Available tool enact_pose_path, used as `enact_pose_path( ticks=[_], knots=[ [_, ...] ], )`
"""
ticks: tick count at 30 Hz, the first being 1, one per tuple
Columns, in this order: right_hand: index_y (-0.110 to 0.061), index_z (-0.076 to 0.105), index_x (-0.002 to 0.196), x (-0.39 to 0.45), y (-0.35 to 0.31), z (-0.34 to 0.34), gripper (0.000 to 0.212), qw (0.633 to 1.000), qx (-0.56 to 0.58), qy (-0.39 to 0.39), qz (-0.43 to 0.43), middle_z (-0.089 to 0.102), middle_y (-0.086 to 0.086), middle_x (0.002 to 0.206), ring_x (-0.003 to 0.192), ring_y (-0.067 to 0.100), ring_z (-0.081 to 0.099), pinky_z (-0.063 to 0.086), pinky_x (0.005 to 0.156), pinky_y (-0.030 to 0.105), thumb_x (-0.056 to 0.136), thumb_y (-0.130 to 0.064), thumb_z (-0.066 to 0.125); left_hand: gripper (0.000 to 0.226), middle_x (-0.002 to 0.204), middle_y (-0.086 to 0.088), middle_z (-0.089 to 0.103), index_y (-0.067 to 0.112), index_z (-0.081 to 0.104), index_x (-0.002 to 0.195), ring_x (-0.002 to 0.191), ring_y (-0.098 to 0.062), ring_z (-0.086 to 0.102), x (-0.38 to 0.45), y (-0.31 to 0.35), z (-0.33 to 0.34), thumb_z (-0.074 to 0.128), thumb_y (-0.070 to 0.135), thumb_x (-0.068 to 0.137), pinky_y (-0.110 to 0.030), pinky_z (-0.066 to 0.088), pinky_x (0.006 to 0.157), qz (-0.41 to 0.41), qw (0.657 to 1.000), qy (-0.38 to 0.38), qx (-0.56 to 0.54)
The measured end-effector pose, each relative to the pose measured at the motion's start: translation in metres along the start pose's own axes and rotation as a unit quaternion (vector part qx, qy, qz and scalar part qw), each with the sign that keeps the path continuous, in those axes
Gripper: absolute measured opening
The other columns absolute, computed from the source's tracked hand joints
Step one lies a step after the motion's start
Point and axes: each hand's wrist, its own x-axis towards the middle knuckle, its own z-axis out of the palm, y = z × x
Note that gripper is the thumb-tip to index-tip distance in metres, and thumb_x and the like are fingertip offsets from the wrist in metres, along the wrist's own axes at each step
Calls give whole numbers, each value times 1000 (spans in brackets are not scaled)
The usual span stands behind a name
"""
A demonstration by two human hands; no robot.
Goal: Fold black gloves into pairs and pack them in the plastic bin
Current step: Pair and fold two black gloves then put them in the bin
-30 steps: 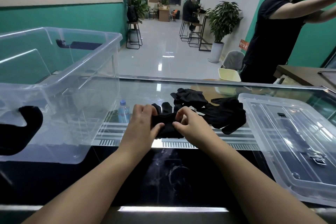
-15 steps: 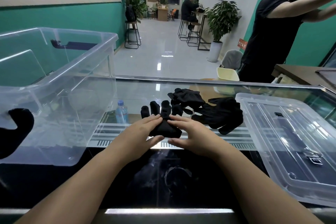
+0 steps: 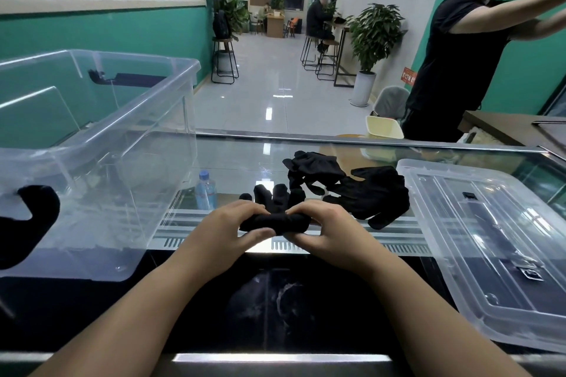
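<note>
Two hands grip one rolled glove pair mid-counter, toward the near edge: left hand clamped on its left end, right hand on its right end; glove fingertips protrude behind; loose gloves lie just beyond-right; plastic bin at counter's left edge; lid at right edge.

At the upper right of your view a person in a black T-shirt stood with both arms stretched to the right. Below them sat a pale yellow plastic tub. A small clear water bottle with a blue cap showed under the glass counter top. A leafy potted plant in a white pot stood mid-frame, with black metal stools at upper centre.
</note>
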Motion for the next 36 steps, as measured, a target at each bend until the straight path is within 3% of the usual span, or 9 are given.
enact_pose_path(
  ticks=[8, 11, 14, 16, 19, 22, 26, 31, 36],
  knots=[
    [-28, 65, 96, -1, 3, -4, 17, 998, 44, -28, 34, 69, -9, 93, 96, 3, 62, 51, 90, 33, 80, -34, 66, 24, 93, 17, 67, 32, 64, 95, 90, 2, 60, 2, -7, -3, 75, 35, 73, -14, 46, 81, 4, 999, -32, -3],
    [-26, 65, 95, 1, 3, -6, 16, 995, 72, -20, 65, 70, -8, 90, 93, 1, 65, 52, 89, 33, 83, -37, 63, 11, 72, 26, 65, 41, 60, 83, 76, 7, 60, 3, -5, -4, 69, 37, 78, -7, 43, 65, -27, 999, -6, -23],
    [-27, 62, 101, 9, -2, -6, 21, 993, 64, 11, 97, 70, -8, 88, 87, 5, 65, 52, 81, 31, 88, -41, 55, 15, 58, 12, 60, 28, 65, 82, 56, 1, 55, 9, -3, -2, 58, 41, 85, -12, 38, 51, -70, 996, 24, -42],
    [-26, 55, 106, 16, -5, -4, 20, 990, 55, 34, 126, 65, -10, 79, 78, 7, 62, 47, 72, 27, 90, -37, 53, 24, 64, 10, 61, 20, 66, 93, 56, -2, 55, 14, -1, 0, 55, 41, 87, -13, 36, 51, -88, 994, 45, -34],
    [-25, 53, 108, 25, -9, -1, 20, 985, 42, 56, 160, 60, -8, 71, 71, 10, 57, 39, 61, 24, 90, -34, 53, 27, 77, 12, 63, 24, 62, 108, 70, -1, 58, 21, 2, 2, 55, 40, 89, -12, 37, 57, -101, 992, 65, -26],
    [-23, 56, 104, 35, -13, -1, 21, 978, 45, 61, 196, 65, -3, 87, 85, 16, 62, 45, 71, 28, 87, -34, 54, 26, 83, 8, 66, 20, 64, 106, 76, -7, 60, 29, 2, 1, 54, 38, 90, -13, 39, 60, -113, 992, 55, -21],
    [-19, 57, 95, 46, -15, -1, 18, 969, 69, 53, 233, 67, 2, 87, 79, 21, 66, 56, 76, 39, 82, -31, 53, 25, 89, 5, 67, 18, 65, 104, 82, -12, 60, 41, 0, 0, 53, 35, 91, -20, 43, 66, -143, 989, 43, -14],
    [-10, 58, 99, 58, -17, 1, 23, 963, 61, 53, 255, 64, 6, 89, 67, 26, 68, 59, 69, 39, 85, -27, 52, 23, 96, -4, 69, 14, 66, 99, 85, -17, 58, 56, 2, 5, 53, 31, 92, -28, 43, 72, -175, 983, 33, 39],
    [-4, 58, 98, 61, -14, 5, 24, 965, 10, 35, 261, 66, 14, 91, 77, 30, 68, 57, 75, 44, 87, -25, 53, 26, 96, -11, 64, 9, 67, 91, 79, -19, 55, 63, -1, 6, 55, 31, 91, -27, 37, 67, -199, 976, 13, 84]
  ],
)
